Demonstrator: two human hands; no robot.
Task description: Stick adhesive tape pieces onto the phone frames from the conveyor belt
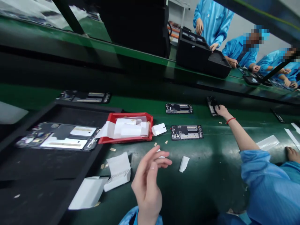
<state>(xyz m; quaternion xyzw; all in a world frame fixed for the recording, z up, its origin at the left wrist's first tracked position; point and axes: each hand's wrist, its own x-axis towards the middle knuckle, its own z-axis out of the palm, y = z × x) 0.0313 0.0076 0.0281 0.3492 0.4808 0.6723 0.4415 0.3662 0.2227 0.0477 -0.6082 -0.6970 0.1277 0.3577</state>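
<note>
My left hand [150, 181] is raised over the green work surface, fingers spread and slightly curled, holding nothing. Behind its fingertips, a small white scrap is partly covered. My right hand [222, 111], with a red band on the wrist, reaches far out and grips the near end of an opened phone [212, 105], its fingertips partly hidden. Left of that phone lie two more opened phones, one farther back [179, 108] and one nearer [187, 132], their circuit boards and pale strips showing. A red bin [126, 141] full of white paper stands beyond my left hand.
A black foam tray [58, 168] at left carries a large opened phone [61, 136]; another phone [85, 97] lies behind. Paper pieces [118, 172] and scraps litter the bench. A shelf edge [140, 70] runs across the back. A co-worker's hand [292, 154] is at right; other people work beyond.
</note>
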